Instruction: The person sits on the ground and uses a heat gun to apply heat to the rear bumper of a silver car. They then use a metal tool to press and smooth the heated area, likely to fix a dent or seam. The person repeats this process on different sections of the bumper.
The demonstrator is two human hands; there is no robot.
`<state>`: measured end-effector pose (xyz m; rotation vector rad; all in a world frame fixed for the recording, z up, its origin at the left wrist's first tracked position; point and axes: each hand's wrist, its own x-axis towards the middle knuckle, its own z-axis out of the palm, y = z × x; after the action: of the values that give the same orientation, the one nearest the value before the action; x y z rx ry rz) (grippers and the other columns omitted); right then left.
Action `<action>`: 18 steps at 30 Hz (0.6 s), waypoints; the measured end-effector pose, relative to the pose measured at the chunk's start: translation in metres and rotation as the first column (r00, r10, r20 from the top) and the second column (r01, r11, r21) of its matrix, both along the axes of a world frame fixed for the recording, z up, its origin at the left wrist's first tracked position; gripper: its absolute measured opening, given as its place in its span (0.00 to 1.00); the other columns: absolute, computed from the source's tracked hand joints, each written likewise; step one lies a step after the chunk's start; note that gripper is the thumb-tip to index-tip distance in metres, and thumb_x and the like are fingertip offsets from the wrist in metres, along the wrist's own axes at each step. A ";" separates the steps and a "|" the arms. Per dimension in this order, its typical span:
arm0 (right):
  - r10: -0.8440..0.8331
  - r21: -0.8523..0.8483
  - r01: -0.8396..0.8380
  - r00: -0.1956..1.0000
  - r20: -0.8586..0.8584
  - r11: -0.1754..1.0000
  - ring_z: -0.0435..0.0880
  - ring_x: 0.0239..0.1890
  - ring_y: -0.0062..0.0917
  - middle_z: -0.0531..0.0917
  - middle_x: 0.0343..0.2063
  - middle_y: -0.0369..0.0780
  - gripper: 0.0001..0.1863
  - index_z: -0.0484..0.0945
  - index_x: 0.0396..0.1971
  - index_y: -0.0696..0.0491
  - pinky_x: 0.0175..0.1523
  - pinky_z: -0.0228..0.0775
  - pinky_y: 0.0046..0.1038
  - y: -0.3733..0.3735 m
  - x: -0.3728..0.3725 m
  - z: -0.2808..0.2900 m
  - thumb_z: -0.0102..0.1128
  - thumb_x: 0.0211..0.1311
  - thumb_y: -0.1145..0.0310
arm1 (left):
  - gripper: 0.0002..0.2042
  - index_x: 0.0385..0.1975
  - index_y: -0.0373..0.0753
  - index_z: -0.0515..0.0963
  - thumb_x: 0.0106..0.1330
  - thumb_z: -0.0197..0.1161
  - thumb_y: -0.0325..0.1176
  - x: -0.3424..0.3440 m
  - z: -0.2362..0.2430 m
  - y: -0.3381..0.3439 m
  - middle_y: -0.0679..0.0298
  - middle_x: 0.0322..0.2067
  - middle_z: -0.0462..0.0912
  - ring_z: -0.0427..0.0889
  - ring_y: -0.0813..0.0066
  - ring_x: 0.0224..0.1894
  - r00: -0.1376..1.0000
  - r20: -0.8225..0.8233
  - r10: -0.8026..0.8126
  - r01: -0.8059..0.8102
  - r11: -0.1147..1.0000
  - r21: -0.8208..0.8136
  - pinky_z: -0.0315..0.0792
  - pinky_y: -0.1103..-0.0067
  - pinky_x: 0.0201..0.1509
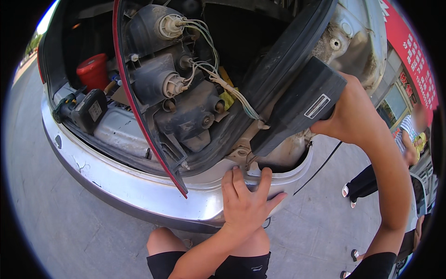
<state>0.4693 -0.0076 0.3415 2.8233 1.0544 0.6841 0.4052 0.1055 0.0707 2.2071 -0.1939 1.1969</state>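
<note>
My left hand (246, 204) lies flat on the silver rear bumper (139, 190), fingers apart, just below the empty lamp opening at the car's corner. My right hand (353, 114) is raised and grips a black boxy tool (297, 109) with a white label; a thin black cord (320, 167) hangs from it. The tool's lower end points into the opening. The tail lamp unit (172, 93), red-edged with grey bulb sockets and pale wires (223, 83), hangs out of the body to the left of the tool.
In the open boot sit a red container (94, 70) and a black device with a label (90, 110). Another person (409, 139) stands on the paving at the right, below a red signboard (411, 51). My knees (204, 244) are under the bumper.
</note>
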 end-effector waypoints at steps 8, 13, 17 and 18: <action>0.001 0.013 -0.001 1.000 -0.013 1.000 0.82 0.36 0.54 0.83 0.33 0.54 0.23 0.81 0.37 0.63 0.47 0.79 0.40 0.000 0.000 0.000 0.74 0.37 0.71 | 0.34 0.51 0.51 0.85 0.47 0.79 0.64 0.000 0.000 0.000 0.33 0.53 0.71 0.71 0.35 0.54 1.000 0.002 0.001 -0.001 1.000 0.002 0.75 0.57 0.57; -0.023 0.000 0.023 1.000 -0.016 1.000 0.82 0.37 0.54 0.83 0.33 0.54 0.23 0.81 0.37 0.63 0.47 0.79 0.40 0.001 -0.001 0.001 0.74 0.37 0.71 | 0.33 0.51 0.51 0.85 0.47 0.79 0.64 0.000 0.001 0.000 0.34 0.52 0.71 0.71 0.35 0.54 1.000 -0.008 -0.004 0.004 1.000 0.003 0.75 0.57 0.57; 0.001 0.006 -0.001 1.000 -0.009 1.000 0.82 0.36 0.54 0.82 0.33 0.54 0.22 0.81 0.36 0.63 0.46 0.79 0.40 0.000 0.000 0.000 0.74 0.37 0.71 | 0.33 0.51 0.52 0.85 0.48 0.78 0.64 0.000 0.000 0.000 0.34 0.53 0.71 0.71 0.35 0.54 1.000 -0.011 -0.008 0.008 1.000 0.003 0.75 0.57 0.57; 0.006 0.011 -0.006 1.000 -0.014 1.000 0.82 0.36 0.54 0.82 0.32 0.54 0.22 0.81 0.36 0.63 0.46 0.79 0.40 0.000 0.001 0.000 0.74 0.37 0.71 | 0.33 0.51 0.52 0.85 0.48 0.78 0.64 0.000 0.000 0.000 0.33 0.53 0.71 0.71 0.35 0.54 1.000 -0.011 -0.010 0.010 1.000 0.001 0.75 0.57 0.57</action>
<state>0.4700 -0.0077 0.3415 2.8400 1.0649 0.6736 0.4054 0.1057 0.0707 2.2108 -0.2005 1.1790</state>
